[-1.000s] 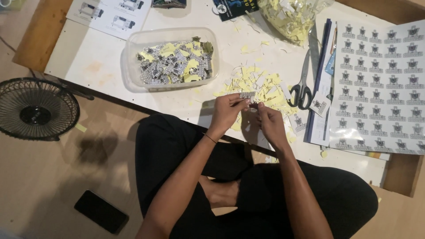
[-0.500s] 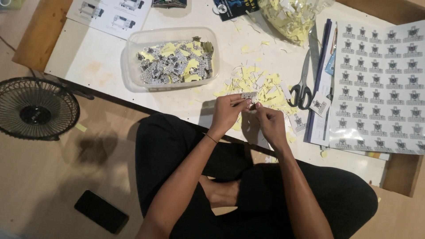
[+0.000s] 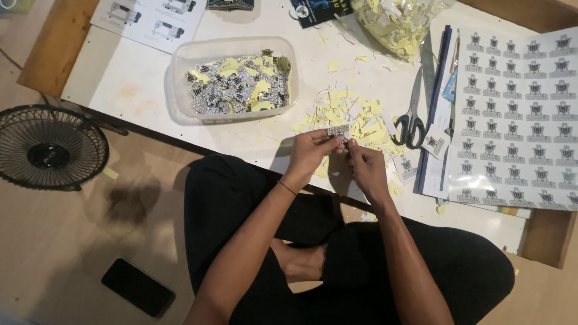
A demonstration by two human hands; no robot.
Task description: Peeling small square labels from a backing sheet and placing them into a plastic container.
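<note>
My left hand [image 3: 312, 153] and my right hand [image 3: 365, 167] meet over the front edge of the white table [image 3: 138, 78]. Together they pinch a small silver-and-black sticker piece [image 3: 338, 130] between the fingertips. Just behind the hands lies a heap of yellow paper scraps [image 3: 352, 117]. A clear plastic tub [image 3: 232, 78] to the left holds several small stickers mixed with yellow backing bits.
Black-handled scissors [image 3: 412, 117] lie right of the scraps. Sheets of printed stickers [image 3: 521, 114] cover the right side. A clear bag of yellow scraps [image 3: 394, 21] sits at the back. On the floor stand a black fan [image 3: 48, 150] and a dark phone [image 3: 138, 287].
Both hands stay at the same spot with the small piece; only the fingers shift slightly.
</note>
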